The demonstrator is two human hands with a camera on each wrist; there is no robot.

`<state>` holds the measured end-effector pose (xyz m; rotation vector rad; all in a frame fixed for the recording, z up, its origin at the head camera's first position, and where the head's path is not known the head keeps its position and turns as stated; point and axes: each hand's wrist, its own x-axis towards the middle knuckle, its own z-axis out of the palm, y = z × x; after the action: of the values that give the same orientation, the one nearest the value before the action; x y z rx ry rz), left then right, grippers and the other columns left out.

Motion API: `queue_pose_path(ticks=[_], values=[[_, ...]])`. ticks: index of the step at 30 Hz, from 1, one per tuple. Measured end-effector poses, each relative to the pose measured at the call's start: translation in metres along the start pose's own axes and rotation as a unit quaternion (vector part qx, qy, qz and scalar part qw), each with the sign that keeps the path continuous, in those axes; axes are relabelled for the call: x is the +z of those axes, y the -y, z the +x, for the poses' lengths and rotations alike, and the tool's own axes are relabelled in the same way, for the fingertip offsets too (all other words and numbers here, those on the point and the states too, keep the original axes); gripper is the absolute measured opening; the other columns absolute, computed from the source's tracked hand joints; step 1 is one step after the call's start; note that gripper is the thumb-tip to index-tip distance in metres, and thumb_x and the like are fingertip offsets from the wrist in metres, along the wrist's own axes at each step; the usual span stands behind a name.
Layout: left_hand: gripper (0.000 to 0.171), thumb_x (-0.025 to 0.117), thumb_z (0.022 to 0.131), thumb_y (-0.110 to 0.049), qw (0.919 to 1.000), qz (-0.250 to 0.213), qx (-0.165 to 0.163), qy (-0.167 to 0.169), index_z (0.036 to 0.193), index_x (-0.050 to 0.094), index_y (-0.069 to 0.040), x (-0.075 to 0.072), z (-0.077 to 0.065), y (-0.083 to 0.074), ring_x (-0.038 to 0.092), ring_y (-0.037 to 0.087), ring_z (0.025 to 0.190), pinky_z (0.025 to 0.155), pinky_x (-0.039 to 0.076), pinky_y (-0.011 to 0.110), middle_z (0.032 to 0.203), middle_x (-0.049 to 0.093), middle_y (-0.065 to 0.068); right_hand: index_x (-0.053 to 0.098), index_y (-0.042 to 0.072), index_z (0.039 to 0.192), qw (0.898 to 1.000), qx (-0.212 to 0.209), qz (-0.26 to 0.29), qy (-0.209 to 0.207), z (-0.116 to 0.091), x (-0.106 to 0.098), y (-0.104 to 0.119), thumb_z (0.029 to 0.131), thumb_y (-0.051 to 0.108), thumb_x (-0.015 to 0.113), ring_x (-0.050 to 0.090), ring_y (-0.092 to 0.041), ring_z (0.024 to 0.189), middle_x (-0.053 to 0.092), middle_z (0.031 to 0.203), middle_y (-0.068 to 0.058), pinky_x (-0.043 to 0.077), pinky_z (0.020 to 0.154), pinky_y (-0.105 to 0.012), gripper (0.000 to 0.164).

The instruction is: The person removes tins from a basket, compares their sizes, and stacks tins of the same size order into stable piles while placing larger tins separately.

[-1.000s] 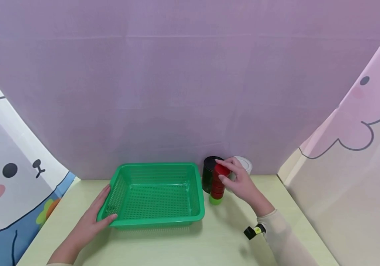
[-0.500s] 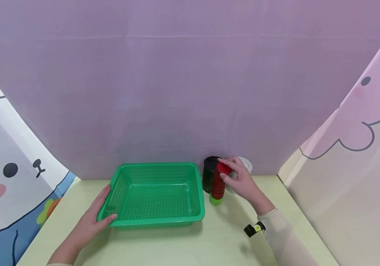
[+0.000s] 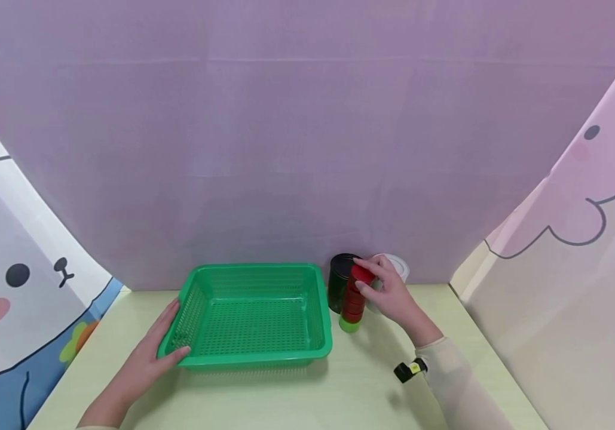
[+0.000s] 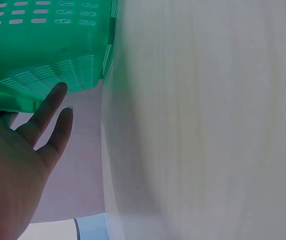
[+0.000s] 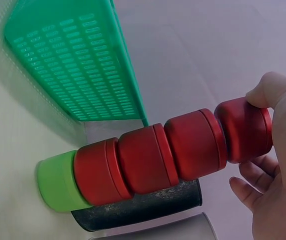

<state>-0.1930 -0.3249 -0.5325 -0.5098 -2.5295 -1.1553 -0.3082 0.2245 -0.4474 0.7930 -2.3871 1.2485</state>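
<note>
In the head view my left hand (image 3: 143, 361) holds the left end of a green plastic basket (image 3: 250, 360), thumb at the front rim. The left wrist view has two fingers spread below the rim, by the perforated wall. My right hand (image 3: 390, 295) pinches the topmost small red lidded canister (image 5: 245, 131) between thumb and fingers. That canister stands at the top of a slightly leaning stack. Below it are more red canisters (image 5: 148, 159), with a light green canister (image 5: 60, 181) at the bottom on the table.
A black can (image 3: 337, 286) stands close behind the stack. Beside it, a white-lidded can (image 3: 397, 266) is partly hidden by my right hand. Lilac cloth (image 3: 307, 149) rises behind the table (image 3: 339, 394), with printed cloth panels on both sides.
The top red canister and my right fingers have shifted slightly right, then settled a little lower on the stack. My left hand and the basket have stayed in place.
</note>
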Motion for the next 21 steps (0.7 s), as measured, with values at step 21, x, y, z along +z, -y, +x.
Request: queue_pose_path(ticks=[21], values=[[0.101,0.082,0.098,-0.015,0.9999,0.007,-0.001,0.008,0.178,0.021,-0.015,0.0009,0.0017,-0.0022,0.011,0.005,0.165,0.116,0.013,0.008,0.184,0.018,0.007,0.063,0.004,0.154,1.0,0.007,-0.025,0.003,-0.0047,-0.0034,-0.0025,0.102,0.012,0.08,0.059,-0.028,0.119,0.062,0.132,-0.011,0.055,0.1,-0.049,0.055]])
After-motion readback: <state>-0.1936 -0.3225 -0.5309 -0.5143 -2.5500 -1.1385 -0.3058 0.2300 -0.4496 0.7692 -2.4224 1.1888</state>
